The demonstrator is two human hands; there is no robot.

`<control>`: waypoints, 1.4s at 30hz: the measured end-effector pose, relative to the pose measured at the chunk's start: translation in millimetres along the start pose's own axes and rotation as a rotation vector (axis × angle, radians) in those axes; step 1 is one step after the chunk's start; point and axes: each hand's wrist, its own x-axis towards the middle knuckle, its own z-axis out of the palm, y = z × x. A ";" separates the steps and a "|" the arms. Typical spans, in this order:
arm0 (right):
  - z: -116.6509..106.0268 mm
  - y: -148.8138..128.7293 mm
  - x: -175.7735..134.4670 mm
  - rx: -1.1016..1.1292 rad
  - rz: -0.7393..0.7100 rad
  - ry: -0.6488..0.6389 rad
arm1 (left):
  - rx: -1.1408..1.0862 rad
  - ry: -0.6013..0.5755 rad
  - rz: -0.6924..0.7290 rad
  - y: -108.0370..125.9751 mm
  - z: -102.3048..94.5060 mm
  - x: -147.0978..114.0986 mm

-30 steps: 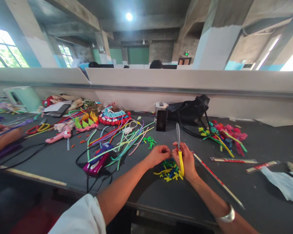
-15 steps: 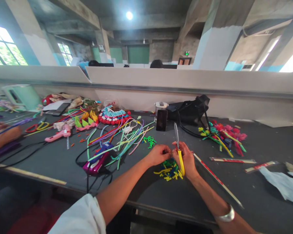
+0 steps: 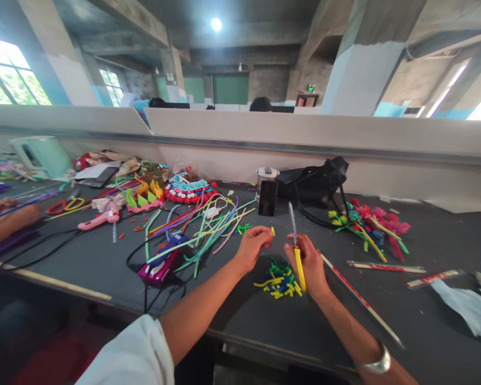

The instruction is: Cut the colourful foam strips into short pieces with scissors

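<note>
My right hand (image 3: 310, 264) is closed around yellow-handled scissors (image 3: 299, 267), their blades pointing up and away from me. To its left, the fingertips of my left hand (image 3: 253, 247) pinch a short yellow pipe cleaner piece (image 3: 273, 231). Below and between both hands lies a pile of cut pipe cleaner pieces (image 3: 278, 280) in yellow, green and blue. A smaller cluster of green pieces (image 3: 243, 229) sits just behind my left hand.
Long pipe cleaners (image 3: 208, 235) and a purple glue gun (image 3: 160, 267) with black cables lie to the left. A phone (image 3: 268, 198) stands ahead, beside a black bag (image 3: 316, 184). Pipe cleaner flowers (image 3: 379, 227) lie right. Another person's hands (image 3: 14, 222) work at far left.
My left hand has moved slightly up and away from the scissors, and the yellow piece now shows at its fingertips. The right hand still holds the scissors. The view has shifted slightly.
</note>
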 end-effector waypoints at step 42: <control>8.0 -0.1 -12.1 -0.293 -0.069 -0.211 | -0.193 0.117 0.116 10.2 -6.8 5.2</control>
